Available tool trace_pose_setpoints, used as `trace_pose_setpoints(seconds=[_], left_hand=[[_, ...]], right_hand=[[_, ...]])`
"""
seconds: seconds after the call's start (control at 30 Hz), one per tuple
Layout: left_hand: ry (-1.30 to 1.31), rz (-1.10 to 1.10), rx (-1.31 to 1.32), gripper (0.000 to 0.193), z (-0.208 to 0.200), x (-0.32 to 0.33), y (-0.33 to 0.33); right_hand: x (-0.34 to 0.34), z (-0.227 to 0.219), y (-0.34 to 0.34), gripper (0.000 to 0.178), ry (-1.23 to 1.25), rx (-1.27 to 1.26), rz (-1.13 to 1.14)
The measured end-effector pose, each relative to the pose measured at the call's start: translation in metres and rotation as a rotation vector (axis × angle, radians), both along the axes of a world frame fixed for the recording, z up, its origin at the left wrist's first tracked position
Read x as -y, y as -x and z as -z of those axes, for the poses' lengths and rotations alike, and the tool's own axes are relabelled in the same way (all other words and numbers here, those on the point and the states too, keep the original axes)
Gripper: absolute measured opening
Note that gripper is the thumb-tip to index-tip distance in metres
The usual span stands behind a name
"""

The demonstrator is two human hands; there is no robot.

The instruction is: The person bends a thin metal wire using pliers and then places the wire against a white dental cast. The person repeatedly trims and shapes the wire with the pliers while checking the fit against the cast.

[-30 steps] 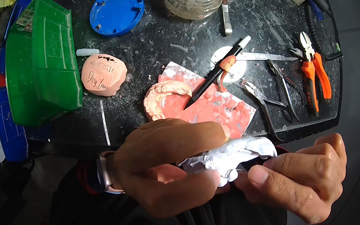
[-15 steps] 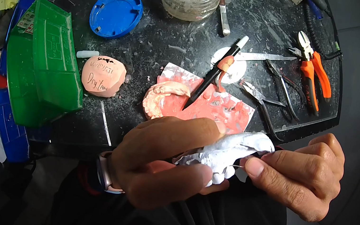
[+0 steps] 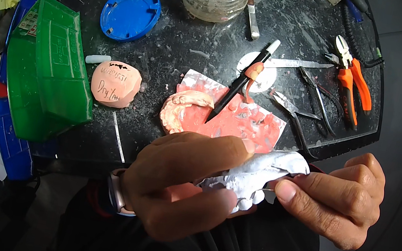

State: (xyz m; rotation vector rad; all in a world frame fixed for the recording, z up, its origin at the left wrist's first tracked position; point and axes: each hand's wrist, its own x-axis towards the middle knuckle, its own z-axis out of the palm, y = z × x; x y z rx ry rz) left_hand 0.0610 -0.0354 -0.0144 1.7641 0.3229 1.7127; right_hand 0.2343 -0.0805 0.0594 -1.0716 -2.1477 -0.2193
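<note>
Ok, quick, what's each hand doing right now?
Left hand: closed, holding the white dental cast.
Right hand: closed, pinching what looks like thin wire at the cast.

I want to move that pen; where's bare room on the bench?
Roomy, apart from scraps: between the blue lid and pink sheet, and between the knife, metal strip and orange cutters. Crowded: the sheet, with horseshoe cast, pen and pliers about it; the left hand, holding the white cast, hides part of its near edge.
</note>
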Motion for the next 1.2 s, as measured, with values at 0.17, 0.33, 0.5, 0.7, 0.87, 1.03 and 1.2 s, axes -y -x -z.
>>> trace_pose_setpoints(seconds=[0.17,0.33,0.5,0.7,0.87,1.03,1.2], left_hand=[[-0.031,-0.039,-0.122,0.047,-0.004,-0.001,0.007],[0.01,-0.013,-0.304,0.058,-0.011,0.002,0.007],[0.034,0.053,-0.151,0.057,-0.002,-0.003,0.01],[0.205,0.124,-0.726,0.067,-0.016,-0.015,0.019],[0.072,-0.087,-1.095,0.073,-0.028,-0.014,0.017],[-0.035,0.024,-0.52,0.03,-0.03,-0.022,0.024],[-0.017,0.376,-0.255,0.008,-0.029,-0.024,0.012]], right_hand=[[0.0,0.001,0.002,0.019,-0.007,-0.002,-0.007],[0.0,0.001,-0.003,0.02,0.006,0.004,-0.009],[-0.001,0.0,-0.002,0.02,-0.009,-0.026,0.002],[-0.003,0.005,-0.012,0.024,0.009,-0.015,-0.054],[-0.002,0.006,-0.014,0.026,0.047,-0.076,-0.065],[-0.012,0.015,-0.019,0.025,0.054,-0.192,-0.188],[-0.01,0.015,-0.016,0.016,0.118,-0.358,-0.297]])
